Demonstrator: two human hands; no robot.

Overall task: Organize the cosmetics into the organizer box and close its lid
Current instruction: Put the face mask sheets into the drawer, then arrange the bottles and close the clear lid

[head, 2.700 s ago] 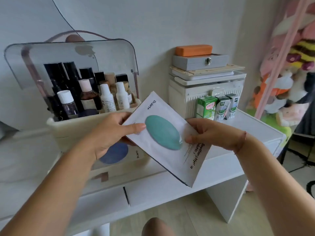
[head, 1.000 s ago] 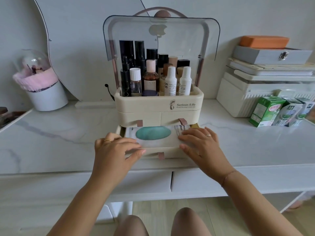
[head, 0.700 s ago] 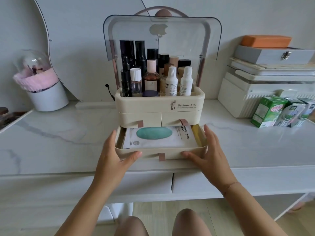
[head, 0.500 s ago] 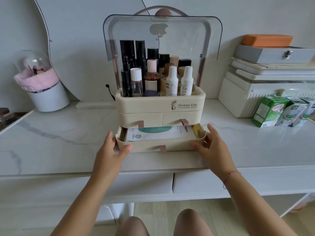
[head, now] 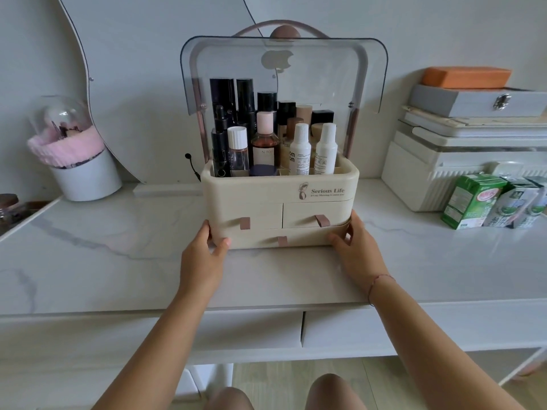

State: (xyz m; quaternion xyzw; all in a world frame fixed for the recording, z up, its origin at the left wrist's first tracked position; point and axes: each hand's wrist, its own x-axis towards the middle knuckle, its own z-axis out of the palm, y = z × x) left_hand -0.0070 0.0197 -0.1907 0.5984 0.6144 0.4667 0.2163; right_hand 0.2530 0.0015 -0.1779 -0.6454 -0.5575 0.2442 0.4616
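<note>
The cream organizer box (head: 266, 193) stands mid-table with its clear grey lid (head: 236, 72) swung up and open. Several cosmetic bottles (head: 266, 137) stand upright in its top tray. The bottom drawer (head: 302, 239) sits pushed in, flush with the front, so the mask sheets inside are hidden. My left hand (head: 202, 255) clasps the drawer's lower left corner, thumb on the front. My right hand (head: 358, 253) clasps the lower right corner the same way. The two small upper drawers are shut.
On the marble table (head: 118, 261), a white cup of pink brushes (head: 85, 176) stands at the left, beside a mirror edge (head: 88, 84). At the right are a white storage box (head: 444, 173) with a grey case (head: 479, 102) stacked on it, and milk cartons (head: 470, 199).
The mask sheet went into the bottom drawer. Both hands then pushed the drawer back into the box until it closed. The lid has stayed up.
</note>
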